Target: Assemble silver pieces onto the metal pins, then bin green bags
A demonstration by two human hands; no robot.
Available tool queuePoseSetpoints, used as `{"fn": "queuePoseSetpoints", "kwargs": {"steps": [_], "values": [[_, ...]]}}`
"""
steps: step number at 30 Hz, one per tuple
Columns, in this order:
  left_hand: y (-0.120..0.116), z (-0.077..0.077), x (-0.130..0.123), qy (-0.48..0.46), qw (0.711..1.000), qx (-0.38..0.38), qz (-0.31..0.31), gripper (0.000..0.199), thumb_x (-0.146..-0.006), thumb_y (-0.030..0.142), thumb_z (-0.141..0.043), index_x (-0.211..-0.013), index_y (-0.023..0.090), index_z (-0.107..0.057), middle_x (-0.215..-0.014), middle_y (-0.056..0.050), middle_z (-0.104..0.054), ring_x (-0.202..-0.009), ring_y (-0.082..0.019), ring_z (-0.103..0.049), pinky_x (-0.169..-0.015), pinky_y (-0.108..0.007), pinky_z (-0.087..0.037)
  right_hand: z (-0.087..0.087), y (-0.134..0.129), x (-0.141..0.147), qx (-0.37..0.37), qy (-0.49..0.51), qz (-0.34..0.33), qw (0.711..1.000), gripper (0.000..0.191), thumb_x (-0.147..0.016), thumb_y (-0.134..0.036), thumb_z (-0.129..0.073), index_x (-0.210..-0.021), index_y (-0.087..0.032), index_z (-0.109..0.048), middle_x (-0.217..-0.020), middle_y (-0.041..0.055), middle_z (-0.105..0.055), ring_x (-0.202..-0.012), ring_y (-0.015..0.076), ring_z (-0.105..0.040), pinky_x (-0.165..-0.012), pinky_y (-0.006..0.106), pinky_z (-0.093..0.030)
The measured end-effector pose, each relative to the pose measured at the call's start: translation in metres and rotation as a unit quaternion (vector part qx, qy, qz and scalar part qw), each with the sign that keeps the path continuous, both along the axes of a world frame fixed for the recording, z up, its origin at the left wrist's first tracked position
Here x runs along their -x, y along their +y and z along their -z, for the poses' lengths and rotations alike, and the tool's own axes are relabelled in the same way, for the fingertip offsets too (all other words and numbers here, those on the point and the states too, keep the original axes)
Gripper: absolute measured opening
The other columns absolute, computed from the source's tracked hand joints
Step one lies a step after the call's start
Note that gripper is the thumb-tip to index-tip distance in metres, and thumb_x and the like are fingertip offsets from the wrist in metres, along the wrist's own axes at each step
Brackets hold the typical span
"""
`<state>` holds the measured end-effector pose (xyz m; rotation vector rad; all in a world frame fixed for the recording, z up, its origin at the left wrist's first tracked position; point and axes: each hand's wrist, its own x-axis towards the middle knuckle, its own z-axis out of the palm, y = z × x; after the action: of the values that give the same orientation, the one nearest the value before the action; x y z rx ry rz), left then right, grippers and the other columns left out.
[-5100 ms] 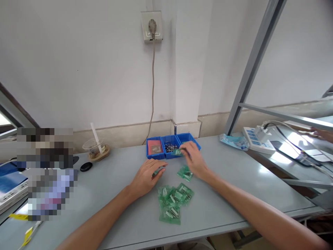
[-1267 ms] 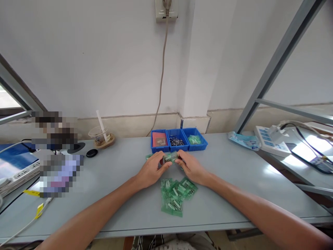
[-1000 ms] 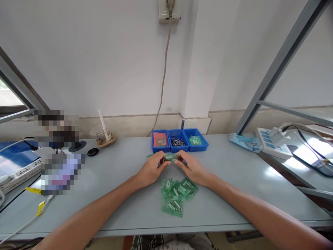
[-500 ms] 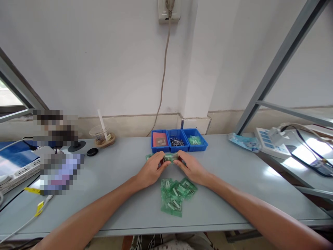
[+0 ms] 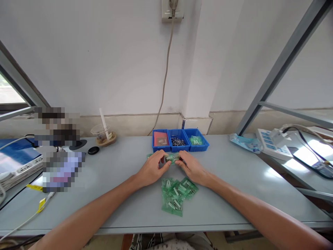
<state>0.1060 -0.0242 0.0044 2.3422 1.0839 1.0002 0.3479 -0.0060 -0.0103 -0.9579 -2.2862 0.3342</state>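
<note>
Between my two hands is a small green plastic bag (image 5: 172,158) with metallic-looking pieces inside. My left hand (image 5: 153,169) pinches its left end, and my right hand (image 5: 193,168) grips the right end. Just below, several filled green bags (image 5: 177,194) lie overlapping on the grey table (image 5: 125,205). Beyond my hands stand three joined blue bins: the left bin (image 5: 153,148) holds a red packet (image 5: 160,139), the middle bin (image 5: 179,149) small metal parts (image 5: 178,141), the right bin (image 5: 201,147) green-and-white pieces (image 5: 195,140). A bit of green plastic shows behind my left fingers.
To the left are a cup with a straw (image 5: 102,130), a black round lid-like disc (image 5: 93,150), a blurred purple item (image 5: 66,172) and a power strip (image 5: 23,170). At right lie a light-blue packet (image 5: 246,143) and another power strip (image 5: 273,144). A grey metal post (image 5: 275,69) slants upward there.
The view has shifted slightly. Both hands stay on the green bag, which looks a little more stretched out between them. The bags on the table have not moved.
</note>
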Motion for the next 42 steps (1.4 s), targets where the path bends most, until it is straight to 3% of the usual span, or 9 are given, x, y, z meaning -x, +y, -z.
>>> {"fn": "queuePoseSetpoints", "kwargs": {"steps": [16,23,27,34,42], "values": [[-0.001,-0.001,0.003,0.014,1.000,0.015,0.010,0.016,-0.104,0.036,-0.057,-0.113,0.023,-0.059,-0.099,-0.002,-0.062,-0.088,-0.019,-0.057,-0.077,-0.031,-0.045,-0.005,-0.003,-0.001,0.046,0.022,-0.025,0.998,0.016,-0.112,-0.036,-0.040,-0.106,-0.024,-0.048,-0.098,0.0047,-0.058,-0.088,0.0228,-0.054,-0.080,0.036,-0.046],[0.000,-0.003,0.002,0.040,0.999,-0.004,0.016,0.014,-0.104,0.029,-0.054,-0.093,0.021,-0.052,-0.089,0.000,-0.056,-0.085,-0.019,-0.054,-0.078,-0.031,-0.042,-0.009,-0.005,0.000,0.068,0.024,-0.015,0.997,0.020,-0.111,-0.039,-0.041,-0.102,-0.024,-0.049,-0.095,0.0038,-0.059,-0.084,0.0216,-0.055,-0.077,0.035,-0.046],[0.000,-0.003,0.002,0.031,0.999,-0.013,0.015,0.018,-0.105,0.031,-0.052,-0.090,0.021,-0.050,-0.089,-0.001,-0.056,-0.085,-0.019,-0.052,-0.078,-0.031,-0.042,-0.014,-0.009,0.001,0.074,0.025,-0.006,0.997,0.020,-0.110,-0.041,-0.044,-0.101,-0.024,-0.050,-0.093,0.0027,-0.059,-0.081,0.0204,-0.055,-0.075,0.034,-0.045],[-0.002,-0.006,0.001,0.002,0.999,-0.019,0.031,0.008,-0.103,0.022,-0.053,-0.102,0.022,-0.061,-0.092,-0.001,-0.060,-0.088,-0.019,-0.055,-0.082,-0.031,-0.044,-0.018,-0.014,0.002,0.071,0.043,-0.027,0.996,0.009,-0.106,-0.032,-0.051,-0.107,-0.024,-0.054,-0.096,0.0034,-0.059,-0.082,0.0196,-0.056,-0.076,0.035,-0.047],[-0.004,-0.006,0.001,0.010,0.999,-0.013,0.039,0.013,-0.105,0.024,-0.050,-0.095,0.022,-0.058,-0.090,-0.001,-0.061,-0.086,-0.019,-0.055,-0.080,-0.032,-0.044,-0.022,-0.015,0.001,0.091,0.053,-0.034,0.994,0.006,-0.106,-0.027,-0.049,-0.100,-0.025,-0.049,-0.092,0.0013,-0.056,-0.079,0.0187,-0.050,-0.072,0.032,-0.043]]}}
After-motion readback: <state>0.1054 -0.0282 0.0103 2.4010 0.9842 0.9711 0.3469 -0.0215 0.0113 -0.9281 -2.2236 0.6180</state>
